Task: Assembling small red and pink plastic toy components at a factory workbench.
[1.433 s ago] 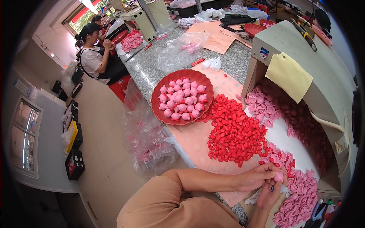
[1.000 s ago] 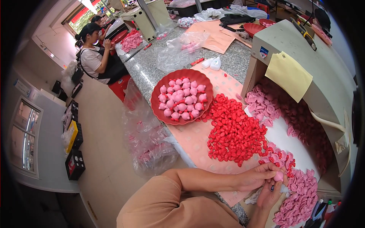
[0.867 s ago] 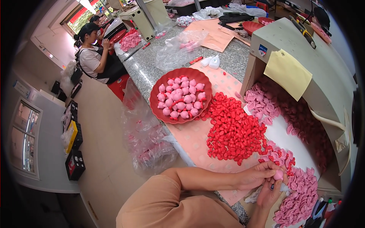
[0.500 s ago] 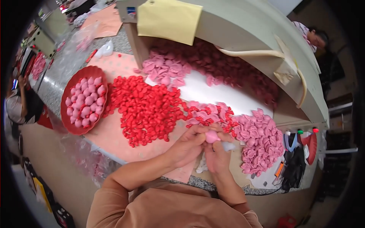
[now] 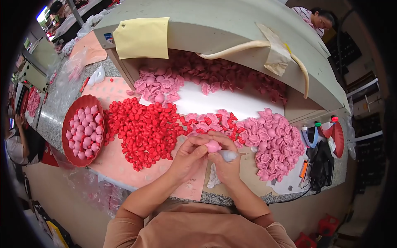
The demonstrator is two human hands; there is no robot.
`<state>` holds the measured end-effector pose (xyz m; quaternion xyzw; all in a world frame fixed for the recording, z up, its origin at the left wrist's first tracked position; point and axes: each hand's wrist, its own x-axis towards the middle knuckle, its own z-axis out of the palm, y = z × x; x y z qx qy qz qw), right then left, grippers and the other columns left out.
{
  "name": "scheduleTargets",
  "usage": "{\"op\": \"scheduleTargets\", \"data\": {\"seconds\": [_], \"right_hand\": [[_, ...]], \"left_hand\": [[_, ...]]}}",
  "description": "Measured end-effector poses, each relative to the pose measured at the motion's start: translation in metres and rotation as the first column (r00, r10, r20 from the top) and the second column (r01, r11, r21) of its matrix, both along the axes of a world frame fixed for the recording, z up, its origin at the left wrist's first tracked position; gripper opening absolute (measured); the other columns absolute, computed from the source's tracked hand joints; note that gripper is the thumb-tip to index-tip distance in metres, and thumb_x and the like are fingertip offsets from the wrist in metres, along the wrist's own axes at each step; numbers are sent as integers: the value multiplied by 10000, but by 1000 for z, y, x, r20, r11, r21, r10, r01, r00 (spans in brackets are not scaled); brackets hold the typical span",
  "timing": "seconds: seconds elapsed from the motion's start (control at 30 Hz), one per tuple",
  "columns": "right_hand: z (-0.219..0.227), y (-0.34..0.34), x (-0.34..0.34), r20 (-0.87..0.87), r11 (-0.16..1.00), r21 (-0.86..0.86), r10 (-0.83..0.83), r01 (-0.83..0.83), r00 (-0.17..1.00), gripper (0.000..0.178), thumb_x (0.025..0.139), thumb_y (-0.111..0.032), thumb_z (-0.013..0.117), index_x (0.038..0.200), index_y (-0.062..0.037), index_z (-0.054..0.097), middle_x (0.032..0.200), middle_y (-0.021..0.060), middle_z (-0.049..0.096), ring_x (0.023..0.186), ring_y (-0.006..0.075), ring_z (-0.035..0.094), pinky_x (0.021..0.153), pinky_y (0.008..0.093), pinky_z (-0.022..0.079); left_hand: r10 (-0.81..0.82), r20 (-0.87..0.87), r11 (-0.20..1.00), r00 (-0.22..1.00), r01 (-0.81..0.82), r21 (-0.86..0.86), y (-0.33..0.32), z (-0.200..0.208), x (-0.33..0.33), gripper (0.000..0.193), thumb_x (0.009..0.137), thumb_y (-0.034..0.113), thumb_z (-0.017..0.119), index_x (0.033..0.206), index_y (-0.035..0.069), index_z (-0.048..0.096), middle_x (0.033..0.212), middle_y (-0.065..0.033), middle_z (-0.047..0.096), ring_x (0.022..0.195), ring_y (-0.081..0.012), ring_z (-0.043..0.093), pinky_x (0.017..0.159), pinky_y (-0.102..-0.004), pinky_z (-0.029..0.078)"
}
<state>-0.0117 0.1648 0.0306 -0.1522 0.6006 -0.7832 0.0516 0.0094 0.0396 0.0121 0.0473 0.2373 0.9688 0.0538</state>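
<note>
My left hand (image 5: 187,160) pinches a small pink rounded piece (image 5: 213,146) with a pointed end, between thumb and fingers. My right hand (image 5: 226,168) is closed around a small translucent squeeze bottle (image 5: 228,155), whose thin tip points right. Fingers of the right hand also touch the pink piece. Beyond the hands lie pink cupped pieces with small red ones (image 5: 211,122) among them. A large heap of glossy red pieces (image 5: 142,132) spreads to the left, and a heap of pink cupped pieces (image 5: 276,144) lies to the right.
A red scalloped bowl (image 5: 66,142) at left holds pink balls and red bits. A grey hood-like housing (image 5: 231,29) arches over more pink pieces (image 5: 161,84). At right are an orange lighter (image 5: 304,169), a black bag (image 5: 321,167) and a blue tape roll (image 5: 310,138). Another person (image 5: 316,20) is beyond.
The whole view has shifted, with the bench scene sitting further left. Both hands still hold the pink piece between them. The squeeze bottle and its thin tip show more plainly in the right hand.
</note>
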Motion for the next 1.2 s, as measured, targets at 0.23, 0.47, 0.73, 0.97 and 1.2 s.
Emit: {"op": "scheduleTargets", "data": {"seconds": [0.23,0.47,0.73,0.97,1.2], "right_hand": [[6,4,-4,-166,997,72,0,12,986,347,738,33,656,1070,-28,577,1176,115,520,1131,233,479,949,350,393],[6,3,-1,-188,998,58,-22,33,982,347,721,41,672,1050,-25,584,1151,123,533,1118,240,486,947,352,391],[8,4,-3,-184,998,55,-10,20,983,325,728,12,676,1039,-29,591,1151,124,532,1116,235,484,941,348,389],[-9,10,-14,-35,984,176,-17,23,999,316,809,-70,640,1109,-20,553,1086,75,528,972,132,504,764,251,455],[-4,9,-17,338,998,-52,-2,21,941,268,880,-171,581,1104,-27,548,824,-1,550,704,81,521,649,224,453]], "left_hand": [[30,-22,994,999,-32,-104,-2,2,2,143,862,96,593,998,137,590,1089,-23,556,1043,-170,524,931,-341,416],[2,10,996,1000,-1,-84,-2,3,3,146,858,100,599,998,140,587,1090,-29,555,1041,-184,536,920,-353,433],[9,10,995,1000,-8,-101,-2,6,4,136,866,112,591,993,152,566,1089,-21,551,1040,-183,537,915,-354,437],[141,80,944,987,-110,-312,1,7,-7,210,891,96,554,1097,55,549,1078,-61,564,1002,-157,543,869,-305,441],[171,129,935,977,-120,-332,-1,17,-7,304,922,151,515,1200,30,512,1090,-71,569,986,-141,542,850,-297,460]]}}
